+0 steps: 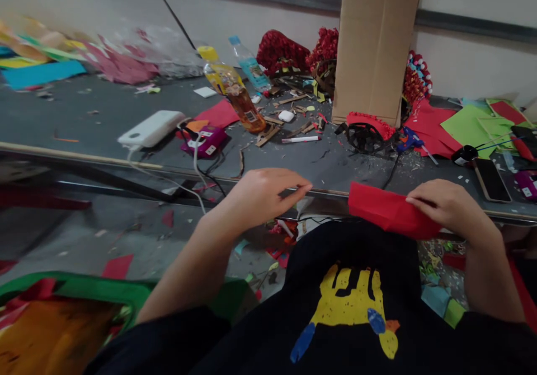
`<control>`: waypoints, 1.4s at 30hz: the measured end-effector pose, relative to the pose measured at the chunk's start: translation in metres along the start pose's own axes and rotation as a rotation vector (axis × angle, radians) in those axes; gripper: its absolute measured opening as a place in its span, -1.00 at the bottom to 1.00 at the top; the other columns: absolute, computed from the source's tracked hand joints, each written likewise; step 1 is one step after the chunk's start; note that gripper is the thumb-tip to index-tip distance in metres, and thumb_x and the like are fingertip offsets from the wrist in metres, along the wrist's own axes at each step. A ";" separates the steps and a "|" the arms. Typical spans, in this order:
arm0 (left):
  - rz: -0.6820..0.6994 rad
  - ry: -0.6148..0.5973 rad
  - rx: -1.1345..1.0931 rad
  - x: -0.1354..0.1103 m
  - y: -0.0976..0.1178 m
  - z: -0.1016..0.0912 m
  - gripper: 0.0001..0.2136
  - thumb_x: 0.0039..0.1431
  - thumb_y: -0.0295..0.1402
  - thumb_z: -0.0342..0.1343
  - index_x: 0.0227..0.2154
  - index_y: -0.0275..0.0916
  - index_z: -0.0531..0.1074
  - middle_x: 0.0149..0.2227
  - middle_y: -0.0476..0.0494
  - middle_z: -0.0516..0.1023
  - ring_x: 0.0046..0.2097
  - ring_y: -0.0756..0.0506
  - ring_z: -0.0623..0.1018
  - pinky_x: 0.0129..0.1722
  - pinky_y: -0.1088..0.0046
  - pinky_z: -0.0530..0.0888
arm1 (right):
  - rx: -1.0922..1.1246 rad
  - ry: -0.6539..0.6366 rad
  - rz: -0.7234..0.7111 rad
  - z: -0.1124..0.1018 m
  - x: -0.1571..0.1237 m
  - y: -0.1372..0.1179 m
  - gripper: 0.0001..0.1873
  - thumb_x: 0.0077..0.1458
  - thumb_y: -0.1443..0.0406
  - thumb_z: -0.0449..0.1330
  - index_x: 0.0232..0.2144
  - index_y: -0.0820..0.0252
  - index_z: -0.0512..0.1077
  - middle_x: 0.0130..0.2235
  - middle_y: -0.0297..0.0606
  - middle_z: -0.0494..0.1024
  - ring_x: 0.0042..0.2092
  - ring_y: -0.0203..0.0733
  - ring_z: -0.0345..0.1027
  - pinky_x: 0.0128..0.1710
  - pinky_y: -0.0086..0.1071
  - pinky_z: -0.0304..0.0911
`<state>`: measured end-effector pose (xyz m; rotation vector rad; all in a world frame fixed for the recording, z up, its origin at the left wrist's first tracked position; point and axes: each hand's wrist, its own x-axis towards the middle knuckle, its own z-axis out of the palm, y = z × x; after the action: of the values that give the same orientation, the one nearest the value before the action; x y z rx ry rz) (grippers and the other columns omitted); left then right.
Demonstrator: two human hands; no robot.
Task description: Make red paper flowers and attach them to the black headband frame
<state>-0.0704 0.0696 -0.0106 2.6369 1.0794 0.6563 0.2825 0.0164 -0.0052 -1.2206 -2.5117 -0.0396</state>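
My right hand pinches the right part of a folded red sheet between thumb and fingers. Whether the sheet is paper or felt I cannot tell. It hangs just in front of the table edge, above my lap. To its left, my left hand is raised by the edge, apart from the sheet. The thumb and finger of that hand come together at the tips; anything between them is too small to make out. Beyond the sheet, a black frame with red trim lies on the table, beside a blue glue gun.
On the table are a tilted bottle of brown drink, a water bottle, a white power bank, a marker and a phone. A cardboard piece stands upright behind. A green bin sits lower left.
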 end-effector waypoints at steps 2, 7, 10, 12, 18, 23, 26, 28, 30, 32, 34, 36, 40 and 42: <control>0.017 0.031 -0.021 0.007 0.013 0.005 -0.71 0.23 -0.15 -0.01 -0.22 -0.17 0.54 -0.19 -0.13 0.61 -0.14 -0.13 0.56 -0.08 0.37 0.44 | -0.008 -0.019 -0.068 0.006 0.009 -0.010 -0.75 0.23 0.25 0.05 -0.34 0.12 0.53 -0.34 -0.27 0.63 -0.30 -0.21 0.45 -0.26 -0.33 0.24; 0.184 -0.055 0.039 0.026 0.053 0.033 -0.75 0.24 -0.20 0.03 -0.17 -0.21 0.51 -0.18 -0.17 0.60 -0.16 -0.10 0.56 -0.08 0.39 0.43 | -0.041 -0.026 -0.256 0.018 0.034 -0.043 -0.72 0.25 0.31 0.01 -0.37 0.18 0.51 -0.36 -0.22 0.61 -0.36 -0.24 0.42 -0.30 -0.34 0.22; 0.161 -0.115 0.085 0.025 0.052 0.038 -0.76 0.27 -0.29 -0.03 -0.34 -0.20 0.53 -0.40 -0.09 0.60 -0.37 -0.05 0.54 -0.27 0.47 0.40 | -0.012 -0.009 -0.215 0.019 0.031 -0.038 -0.72 0.25 0.29 0.01 -0.35 0.17 0.51 -0.35 -0.23 0.61 -0.34 -0.24 0.42 -0.28 -0.34 0.22; 0.060 -0.102 0.046 0.020 0.037 0.035 -0.76 0.25 -0.25 -0.01 -0.37 -0.18 0.53 -0.44 -0.07 0.58 -0.42 -0.04 0.51 -0.35 0.49 0.35 | 0.048 0.053 -0.072 0.023 0.022 -0.022 -0.74 0.23 0.25 0.03 -0.36 0.15 0.51 -0.34 -0.24 0.60 -0.32 -0.22 0.42 -0.27 -0.33 0.22; -0.413 0.166 -0.331 0.025 -0.057 0.055 -0.71 0.18 -0.16 -0.01 -0.43 -0.26 0.47 -0.51 -0.04 0.46 -0.47 -0.01 0.37 -0.46 0.52 0.23 | 0.866 0.491 0.461 0.076 0.009 0.053 -0.41 0.12 -0.19 -0.14 -0.28 0.04 0.46 -0.33 -0.25 0.56 -0.37 -0.19 0.40 -0.43 -0.36 0.22; -0.661 0.372 -0.528 0.035 -0.113 0.099 -0.77 0.09 -0.23 0.05 -0.47 -0.32 0.43 -0.54 -0.01 0.38 -0.49 0.04 0.27 -0.47 0.54 0.18 | 1.248 0.531 0.555 0.117 0.018 0.084 0.02 -0.12 -0.35 -0.58 0.15 -0.06 0.14 0.15 -0.12 0.36 -0.11 -0.15 0.43 -0.45 -0.39 0.21; -0.701 0.445 -0.668 0.032 -0.121 0.109 -0.75 0.08 -0.20 0.07 -0.41 -0.32 0.45 -0.51 -0.01 0.41 -0.48 0.04 0.30 -0.47 0.55 0.21 | 1.434 0.490 0.635 0.119 0.015 0.084 -0.03 -0.13 -0.39 -0.44 0.13 -0.10 0.16 0.08 -0.15 0.44 -0.43 -0.28 0.35 -0.60 -0.44 0.05; -0.705 0.478 -0.699 0.029 -0.122 0.111 -0.75 0.05 -0.19 0.09 -0.41 -0.32 0.46 -0.51 0.00 0.41 -0.49 0.04 0.31 -0.49 0.55 0.22 | 1.594 0.515 0.684 0.116 0.014 0.081 -0.12 -0.11 -0.39 -0.28 0.04 -0.08 0.26 -0.13 -0.22 0.56 -0.62 -0.36 0.10 -0.68 -0.45 -0.09; -0.715 0.507 -0.706 0.028 -0.123 0.111 -0.75 0.02 -0.19 0.12 -0.44 -0.32 0.47 -0.52 0.00 0.41 -0.51 0.04 0.30 -0.50 0.56 0.22 | 1.709 0.559 0.722 0.113 0.015 0.078 -0.18 -0.10 -0.37 -0.14 -0.05 0.00 0.35 -0.45 -0.34 0.53 -0.70 -0.40 -0.10 -0.72 -0.46 -0.21; -0.715 0.528 -0.724 0.028 -0.124 0.112 -0.75 -0.01 -0.18 0.14 -0.45 -0.31 0.48 -0.53 0.00 0.41 -0.52 0.05 0.30 -0.52 0.56 0.21 | 1.771 0.594 0.739 0.112 0.016 0.076 -0.22 -0.11 -0.34 -0.05 -0.13 0.08 0.42 -0.69 -0.46 0.32 -0.73 -0.41 -0.19 -0.74 -0.49 -0.26; -0.703 0.541 -0.752 0.027 -0.127 0.113 -0.74 -0.02 -0.17 0.15 -0.44 -0.31 0.49 -0.53 0.00 0.42 -0.52 0.05 0.31 -0.53 0.57 0.21 | 1.796 0.613 0.726 0.113 0.015 0.076 -0.28 -0.11 -0.32 0.01 -0.27 0.12 0.46 -0.77 -0.51 0.17 -0.74 -0.42 -0.22 -0.75 -0.51 -0.27; -0.695 0.560 -0.766 0.027 -0.131 0.115 -0.73 -0.03 -0.16 0.16 -0.43 -0.30 0.50 -0.53 -0.01 0.43 -0.52 0.05 0.32 -0.53 0.57 0.22 | 1.809 0.601 0.699 0.115 0.014 0.077 -0.38 -0.09 -0.28 0.07 -0.53 0.13 0.42 -0.80 -0.51 0.11 -0.75 -0.44 -0.23 -0.76 -0.51 -0.25; -0.700 0.590 -0.805 0.026 -0.135 0.117 -0.72 -0.05 -0.15 0.18 -0.41 -0.30 0.51 -0.50 -0.02 0.46 -0.51 0.04 0.35 -0.51 0.56 0.26 | 1.786 0.570 0.685 0.121 0.011 0.078 -0.50 -0.01 -0.08 0.16 -0.74 0.11 0.26 -0.76 -0.42 0.25 -0.69 -0.37 0.09 -0.67 -0.49 0.06; -0.702 0.610 -0.821 0.026 -0.135 0.116 -0.72 -0.06 -0.16 0.19 -0.42 -0.31 0.51 -0.51 -0.02 0.46 -0.51 0.04 0.35 -0.51 0.56 0.26 | 1.758 0.642 0.675 0.123 0.012 0.078 -0.76 -0.02 0.05 0.13 -0.52 0.03 0.44 -0.44 -0.34 0.57 -0.37 -0.26 0.44 -0.38 -0.39 0.31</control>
<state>-0.0803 0.1797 -0.1525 1.2724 1.3613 1.3727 0.2991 0.0956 -0.1263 -0.8022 -0.7323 1.3178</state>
